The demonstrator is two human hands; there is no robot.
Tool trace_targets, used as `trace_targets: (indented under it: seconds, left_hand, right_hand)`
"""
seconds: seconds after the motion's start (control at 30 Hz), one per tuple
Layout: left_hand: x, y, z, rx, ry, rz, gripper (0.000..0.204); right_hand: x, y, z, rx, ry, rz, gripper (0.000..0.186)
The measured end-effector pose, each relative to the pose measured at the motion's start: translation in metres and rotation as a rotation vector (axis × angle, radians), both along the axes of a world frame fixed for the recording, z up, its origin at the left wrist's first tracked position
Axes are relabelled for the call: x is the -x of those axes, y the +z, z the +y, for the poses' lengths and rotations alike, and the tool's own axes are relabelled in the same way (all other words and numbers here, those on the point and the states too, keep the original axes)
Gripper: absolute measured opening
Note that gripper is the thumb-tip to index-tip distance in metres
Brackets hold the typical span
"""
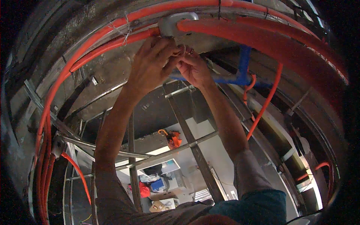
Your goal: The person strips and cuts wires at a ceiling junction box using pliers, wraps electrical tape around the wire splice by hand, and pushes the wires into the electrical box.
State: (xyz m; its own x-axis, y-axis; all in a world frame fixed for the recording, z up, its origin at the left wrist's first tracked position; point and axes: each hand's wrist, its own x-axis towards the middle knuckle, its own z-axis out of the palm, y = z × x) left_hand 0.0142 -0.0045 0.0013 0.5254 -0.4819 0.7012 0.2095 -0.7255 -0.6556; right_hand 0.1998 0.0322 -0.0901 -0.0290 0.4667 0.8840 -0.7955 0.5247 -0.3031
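Both arms reach up to a grey junction box [173, 24] on the ceiling, where orange corrugated conduits meet. My left hand [152, 63] is just below the box, its back toward me and its fingers bent and closed. Against its fingertips, my right hand [195, 69] pinches with thumb and forefinger. Whatever lies between the fingertips is too small and too covered to name. An orange conduit [144, 35] enters the box on the left, right above my left knuckles. A thicker orange conduit [225, 32] leaves it on the right.
A metal ceiling frame [180, 108] spans the space below my hands. Blue pipe [243, 65] runs to the right, beside a hanging orange conduit [268, 101]. Thin wire ties [126, 28] hold conduits at upper left. Far below are a red bag [144, 190] and a cardboard box [157, 206].
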Motion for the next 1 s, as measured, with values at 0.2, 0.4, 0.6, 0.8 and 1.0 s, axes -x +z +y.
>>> trace_targets:
  seconds: [0.2, 0.4, 0.6, 0.8, 1.0]
  left_hand:
    - [0.001, -0.003, 0.002, 0.111, -0.053, -0.012, 0.020]
    - [0.000, -0.013, 0.007, 0.033, -0.047, -0.067, 0.024]
    - [-0.009, -0.042, -0.001, 0.990, -0.312, -0.256, 0.023]
    - [-0.006, -0.036, -0.005, 1.402, -0.564, -0.122, 0.022]
    - [-0.015, -0.051, 0.011, 1.435, -0.716, -0.098, 0.022]
  right_hand:
    - [0.010, 0.004, -0.009, -0.010, -0.026, 0.031, 0.028]
    - [0.018, 0.009, -0.017, -0.064, 0.013, 0.001, 0.024]
    - [0.014, 0.004, -0.016, -0.020, -0.146, 0.016, 0.022]
    - [0.012, 0.008, -0.023, -0.127, -0.103, -0.115, 0.025]
    - [0.011, 0.007, -0.022, -0.073, -0.136, -0.113, 0.027]
